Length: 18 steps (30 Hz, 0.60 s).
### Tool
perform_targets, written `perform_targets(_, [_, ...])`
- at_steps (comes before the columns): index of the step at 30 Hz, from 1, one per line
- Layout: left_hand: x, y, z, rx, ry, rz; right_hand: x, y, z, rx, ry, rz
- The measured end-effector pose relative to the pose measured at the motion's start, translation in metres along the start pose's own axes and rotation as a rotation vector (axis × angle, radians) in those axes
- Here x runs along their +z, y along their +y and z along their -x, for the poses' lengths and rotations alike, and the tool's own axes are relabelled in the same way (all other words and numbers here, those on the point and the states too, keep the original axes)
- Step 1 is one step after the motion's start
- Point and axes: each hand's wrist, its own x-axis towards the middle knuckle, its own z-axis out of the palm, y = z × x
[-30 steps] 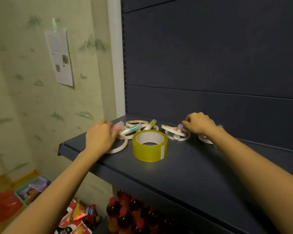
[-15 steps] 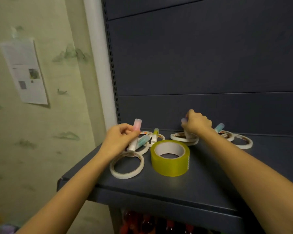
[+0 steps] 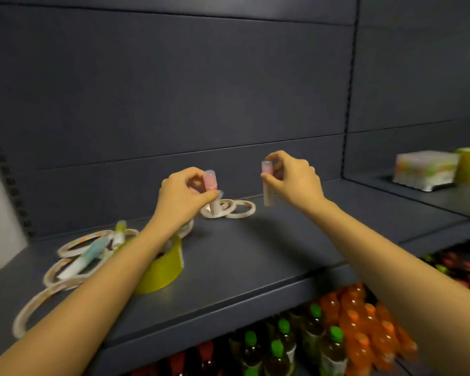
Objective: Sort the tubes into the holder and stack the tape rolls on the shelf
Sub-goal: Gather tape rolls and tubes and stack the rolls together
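**A:** How do things lie, from the left edge across?

**B:** At the lower left, thin tape rolls [image 3: 63, 251] overlap loosely on the shelf [image 3: 255, 253]. A teal-capped tube [image 3: 88, 256] and a yellow-capped tube [image 3: 119, 232] lie across them. Just right of these, the wide yellow roll [image 3: 162, 272] sits under the left forearm. At centre the left hand [image 3: 183, 198] pinches a pink-capped tube [image 3: 210, 183] upright. Two more thin rolls [image 3: 231, 208] lie behind, between the hands. The right hand [image 3: 293, 180] pinches a second tube [image 3: 267, 196] by its upper end, and the lower end hangs clear of the shelf. At the far right, on the neighbouring shelf, stands a pale box [image 3: 425, 169]. It may be the holder, but the blur leaves that unsettled.

**A:** What could go wrong from here?

**B:** Both grips are fingertip pinches on smooth tubes. On a quick carry to the right, one tube could slip, roll off the front edge and drop among the bottles [image 3: 334, 346] below. The left forearm also passes right over the wide yellow roll and might knock it.

**A:** And compared with half a second earlier?

**B:** The view has swung right, so the wall and its paper notice are gone and the pale box has come in. The left hand has the same pink-capped tube, now carried rightward past the wide yellow roll. The right hand, then low at a thin roll, is now raised with its tube lifted.
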Motion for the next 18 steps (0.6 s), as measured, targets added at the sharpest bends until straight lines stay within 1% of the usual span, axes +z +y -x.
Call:
perform_targets(5, [0.080,0.041,-0.013,0.010,-0.195,0.038,-0.062,0.066,0.020,0.119,0.075,0.074])
perform_targets(8, [0.128,0.070,-0.017,0.045,-0.266,0.065,-0.100,0.106,0.032,0.175,0.126,0.137])
perform_targets(12, [0.189,0.110,-0.011,0.103,-0.303,0.108,-0.150,0.160,0.043,0.228,0.149,0.193])
perform_targets(15, [0.232,0.138,-0.006,0.115,-0.315,0.136,-0.183,0.198,0.046,0.277,0.160,0.184])
perform_targets(18, [0.271,0.164,-0.002,0.113,-0.304,0.147,-0.210,0.237,0.050,0.287,0.170,0.188])
